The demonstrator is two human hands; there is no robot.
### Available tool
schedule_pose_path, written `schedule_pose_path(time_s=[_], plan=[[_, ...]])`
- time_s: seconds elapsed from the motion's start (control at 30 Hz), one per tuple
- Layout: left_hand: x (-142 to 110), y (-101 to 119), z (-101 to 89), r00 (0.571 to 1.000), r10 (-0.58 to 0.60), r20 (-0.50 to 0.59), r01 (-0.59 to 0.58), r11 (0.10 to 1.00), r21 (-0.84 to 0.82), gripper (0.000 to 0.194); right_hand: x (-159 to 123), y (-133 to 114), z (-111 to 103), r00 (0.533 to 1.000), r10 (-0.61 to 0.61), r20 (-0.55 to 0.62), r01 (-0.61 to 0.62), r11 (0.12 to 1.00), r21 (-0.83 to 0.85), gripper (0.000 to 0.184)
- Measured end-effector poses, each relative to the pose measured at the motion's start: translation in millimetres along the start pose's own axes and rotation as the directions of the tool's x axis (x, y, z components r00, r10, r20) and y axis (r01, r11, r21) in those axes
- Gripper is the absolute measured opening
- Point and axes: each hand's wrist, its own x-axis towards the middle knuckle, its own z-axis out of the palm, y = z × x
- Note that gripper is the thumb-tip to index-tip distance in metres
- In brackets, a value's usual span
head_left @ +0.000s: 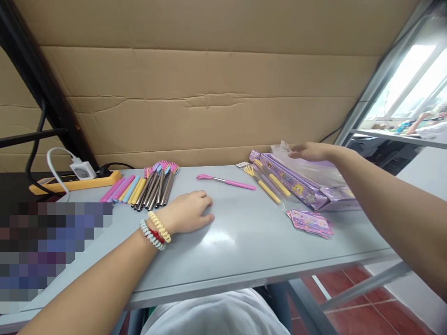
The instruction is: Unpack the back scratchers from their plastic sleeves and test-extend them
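Observation:
My left hand [190,211] lies palm down on the grey table, thumb apart from the loosely bent fingers, holding nothing. Just beyond it is a pink back scratcher [240,184] with a short metal rod. To its left lies a bundle of metal rods with claw heads [153,188], beside loose pink, blue and yellow handles [126,188]. My right hand [309,152] reaches over an open purple printed box [296,186], fingers stretched out at the clear plastic bags [317,170] in it. Two yellow claw-headed back scratchers [267,190], at least one in clear plastic, lie against the box.
A stack of pink printed cards [310,223] lies in front of the box. At the left are a yellow power strip [111,179] and a white plug [83,168] with its cable. Cardboard [209,93] walls off the back. Another person's arm [419,123] shows far right.

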Motion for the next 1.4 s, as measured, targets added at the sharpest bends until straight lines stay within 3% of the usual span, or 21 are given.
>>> schedule_pose_path(time_s=[0.07,0.17,0.23,0.3,0.37,0.4,0.53,0.7,0.9,1.03,1.2,1.3,1.4], plan=[[1,-4,-0.2,1.000,0.013,-0.008,-0.013,1.000,-0.019,0.033,-8,-28,-13,0.994,-0.076,0.072,0.073,0.996,0.049,0.047],[4,-15,-0.6,0.996,0.046,-0.073,-0.052,0.995,-0.087,0.031,-32,-88,-18,0.961,-0.267,0.076,0.253,0.954,0.160,0.053],[5,-25,-1.4,0.990,0.028,-0.140,-0.045,0.993,-0.113,0.030,-52,-129,-8,0.920,-0.379,0.105,0.355,0.915,0.191,0.049],[6,-34,-2.5,0.982,-0.013,-0.188,-0.010,0.993,-0.119,0.029,-68,-164,9,0.883,-0.421,0.210,0.388,0.904,0.181,0.042],[6,-39,-3.2,0.978,-0.036,-0.208,0.011,0.993,-0.119,0.029,-79,-185,29,0.853,-0.415,0.317,0.387,0.910,0.152,0.039],[6,-41,-3.1,0.978,-0.035,-0.204,0.011,0.993,-0.119,0.029,-82,-191,39,0.850,-0.424,0.314,0.400,0.906,0.140,0.039],[8,-39,0.4,0.986,-0.009,-0.166,-0.010,0.993,-0.118,0.028,-79,-191,71,0.867,-0.464,0.179,0.455,0.886,0.093,0.041],[12,-40,4.0,0.984,-0.003,-0.178,-0.017,0.994,-0.112,0.024,-69,-182,88,0.903,-0.413,0.114,0.403,0.909,0.104,0.038],[11,-41,4.0,0.983,-0.020,-0.181,-0.001,0.993,-0.117,0.024,-74,-191,85,0.887,-0.460,0.027,0.451,0.879,0.157,0.026],[10,-36,3.7,0.983,-0.007,-0.185,-0.015,0.993,-0.119,0.029,-88,-202,72,0.907,-0.410,-0.098,0.413,0.819,0.399,0.017],[8,-26,2.0,0.985,0.020,-0.173,-0.041,0.992,-0.120,0.041,-102,-209,60,0.951,-0.306,-0.051,0.236,0.608,0.758,0.017],[5,-20,-0.7,0.985,0.034,-0.171,-0.059,0.988,-0.141,0.047,-105,-211,59,0.958,-0.285,0.024,0.092,0.389,0.917,0.024],[4,-15,-4.5,0.981,0.009,-0.192,-0.039,0.988,-0.149,0.051,-106,-212,59,0.937,-0.337,0.095,-0.040,0.166,0.985,0.032]])
